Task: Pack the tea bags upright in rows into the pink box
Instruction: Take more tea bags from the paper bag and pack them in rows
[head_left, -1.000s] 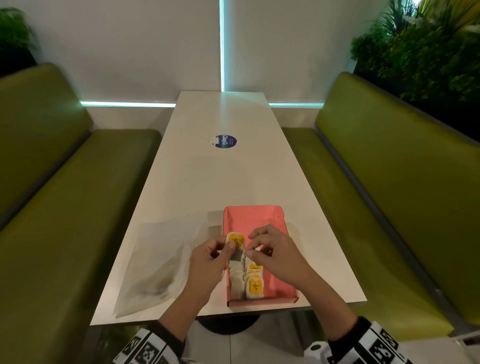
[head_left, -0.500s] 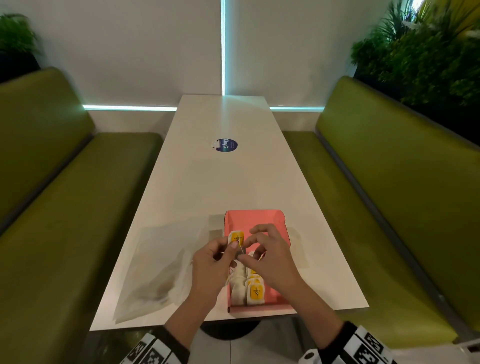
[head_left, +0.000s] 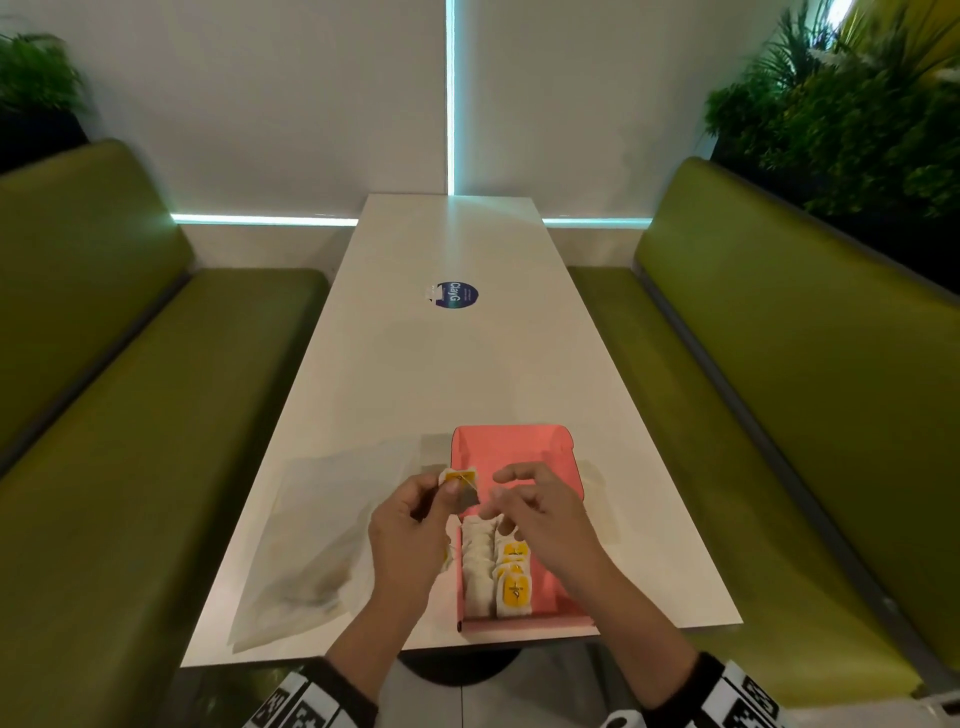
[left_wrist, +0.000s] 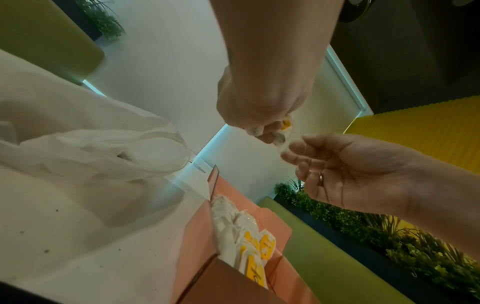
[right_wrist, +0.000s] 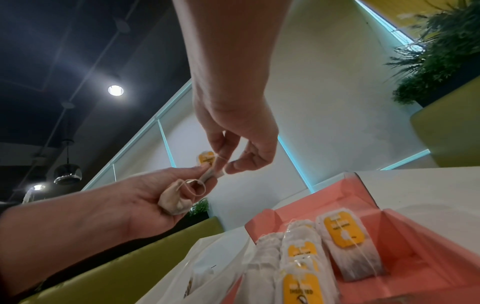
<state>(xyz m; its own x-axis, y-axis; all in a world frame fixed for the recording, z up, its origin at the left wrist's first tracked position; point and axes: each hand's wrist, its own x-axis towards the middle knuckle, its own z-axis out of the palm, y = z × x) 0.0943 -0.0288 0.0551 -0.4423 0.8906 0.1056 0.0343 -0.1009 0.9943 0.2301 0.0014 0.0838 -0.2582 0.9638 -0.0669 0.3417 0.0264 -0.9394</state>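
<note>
- We are holding a white paper tea bag with a yellow tag (head_left: 460, 486) up over the left wall of the pink cardboard box (head_left: 563, 475); since a second ago the hands have been pulling apart.
- Our left hand (head_left: 410, 525) is pinching that bag, with a second bunched bag (right_wrist: 173, 200) tucked in its palm.
- Our right hand (head_left: 540, 512) is loosely curled; its fingertips (right_wrist: 228, 169) are nipping the thin white string (right_wrist: 221, 158) in the right wrist view.
- Likely we are untangling the string before placing the bag.
- Rows of upright packed tea bags (head_left: 496, 571) are filling the near end of the box; the far end is bare.
- The clear plastic bag (head_left: 311, 530) on the white counter (head_left: 457, 364) is blurry, its contents unreadable.
</note>
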